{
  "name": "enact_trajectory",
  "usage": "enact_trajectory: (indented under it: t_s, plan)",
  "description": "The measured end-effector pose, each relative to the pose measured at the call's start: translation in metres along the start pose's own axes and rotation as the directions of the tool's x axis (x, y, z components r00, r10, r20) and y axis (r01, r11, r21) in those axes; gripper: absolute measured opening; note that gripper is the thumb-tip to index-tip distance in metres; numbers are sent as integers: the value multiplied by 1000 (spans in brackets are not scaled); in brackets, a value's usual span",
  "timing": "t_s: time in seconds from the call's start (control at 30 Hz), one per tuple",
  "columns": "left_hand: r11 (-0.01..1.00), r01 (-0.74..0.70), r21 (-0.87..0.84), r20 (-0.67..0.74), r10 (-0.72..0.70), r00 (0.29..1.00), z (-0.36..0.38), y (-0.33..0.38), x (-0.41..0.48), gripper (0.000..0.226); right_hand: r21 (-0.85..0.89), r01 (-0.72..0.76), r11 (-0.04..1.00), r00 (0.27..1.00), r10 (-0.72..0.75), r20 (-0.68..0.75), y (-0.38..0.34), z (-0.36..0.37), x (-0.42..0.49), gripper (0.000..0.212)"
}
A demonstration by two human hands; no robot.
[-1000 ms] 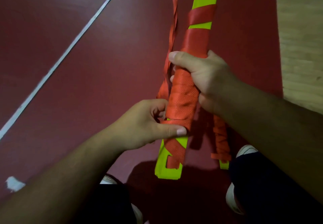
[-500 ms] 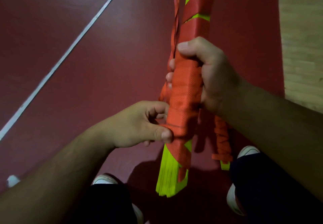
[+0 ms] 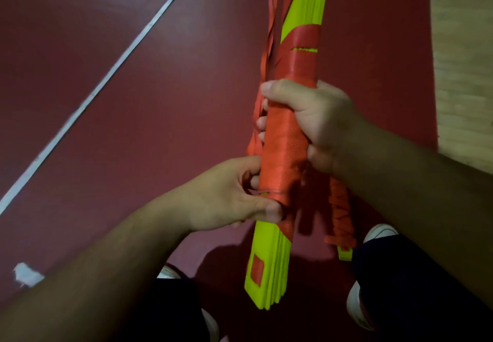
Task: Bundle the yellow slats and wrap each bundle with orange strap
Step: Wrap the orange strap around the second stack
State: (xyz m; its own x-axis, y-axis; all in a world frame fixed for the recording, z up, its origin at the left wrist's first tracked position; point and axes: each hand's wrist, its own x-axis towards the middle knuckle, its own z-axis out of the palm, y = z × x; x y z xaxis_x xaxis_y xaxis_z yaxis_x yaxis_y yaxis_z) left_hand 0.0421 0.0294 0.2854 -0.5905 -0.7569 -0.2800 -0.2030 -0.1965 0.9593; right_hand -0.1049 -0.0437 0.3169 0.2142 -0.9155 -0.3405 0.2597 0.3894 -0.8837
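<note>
Holding one bundle of yellow slats (image 3: 269, 269) clear of the dark red floor (image 3: 106, 101), the person keeps it tilted slightly, with its near end above the gap between the shoes (image 3: 378, 232).

**Grips.** The right grip (image 3: 317, 120) is clenched round the middle of the bundle, thumb laid across the orange strap (image 3: 280, 154). The left grip (image 3: 229, 197) pinches the lower edge of the wrapping, thumb pressed where a thin turn crosses the slats.

**Done.** The slats are gathered and stacked flush at the near end. Strap covers the middle run in close turns. Farther up the turns slant and sit looser, with yellow showing between them.

**Outstanding.** The near end is bare. A loose tail (image 3: 266, 61) of strap hangs along the left side of the bundle, and no knot or tuck is visible. In my judgement this bundle is well advanced but not yet secured, and the lower turn appears to be the point under attention.

**Other stock.** A second bundle (image 3: 341, 216), wound in strap with a yellow tip showing, sits beyond the right forearm near the right shoe. It looks finished, though most of it is hidden. Whether further slats remain cannot be told.
</note>
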Motion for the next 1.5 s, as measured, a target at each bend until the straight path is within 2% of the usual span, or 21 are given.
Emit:
enact_trajectory:
  t_s: [0.1, 0.2, 0.27, 0.33, 0.43, 0.57, 0.7, 0.83, 0.93, 1.07, 1.17, 1.2, 1.3, 1.43, 1.5]
  plan:
    - [997, -19, -81, 95, 26, 995, -9, -1, -4, 24, 148, -62, 987, 996, 53, 66, -9, -3, -2, 7]
    - [988, -61, -145, 130, 80, 988, -10, 3, -5, 29, 261, -65, 963, 989, 28, 143, -13, -6, -4, 12]
    - [989, -82, -124, 63, 91, 994, -8, 5, -5, 27, 247, -31, 969, 992, 0, 125, -15, -7, -1, 12]
    - [997, -75, -27, -66, 73, 995, -8, 3, -4, 28, 159, 12, 987, 998, -22, 62, -14, -6, 2, 20]
    - [991, -38, 125, -162, 58, 985, -4, -4, -1, 54, 46, 61, 997, 998, -60, -14, -7, -4, 3, 28]
    - [997, -28, 76, -101, 36, 994, -3, -3, -3, 47, 50, 17, 999, 1000, -18, 11, -3, -3, 2, 27]
    - [997, -71, -6, -48, 70, 996, -13, 4, -7, 72, 160, -46, 986, 994, 29, 105, -13, -4, -1, 18]
    - [993, -27, -113, 110, 40, 993, -22, 5, -7, 74, 240, -54, 969, 985, 13, 170, -16, -4, -5, 17]
    - [988, -6, -154, 190, 36, 981, -26, 2, -8, 62, 244, -40, 969, 982, -7, 190, -14, -3, -7, 16]
    - [992, -23, -124, 190, 46, 981, -21, 4, -8, 41, 249, -40, 968, 976, -16, 218, -12, -2, -8, 17]
    - [980, -12, -200, 201, 53, 978, -8, 5, -6, 47, 305, -89, 948, 966, 8, 257, -12, -2, -8, 26]
    - [977, -15, -213, 194, 57, 979, -4, 6, -6, 42, 320, -103, 942, 964, 15, 266, -11, -3, -8, 31]
    - [993, -41, -107, 102, 52, 993, 4, 13, -4, 34, 275, -128, 953, 972, 66, 224, -9, -5, 0, 44]
    - [959, 85, 271, -146, -46, 988, 7, 9, 2, 52, 30, -104, 994, 994, 103, 26, -1, -6, 11, 48]
    - [940, 101, 325, -194, -38, 980, 9, 4, 2, 51, -58, -60, 997, 998, 59, -22, 4, -5, 11, 44]
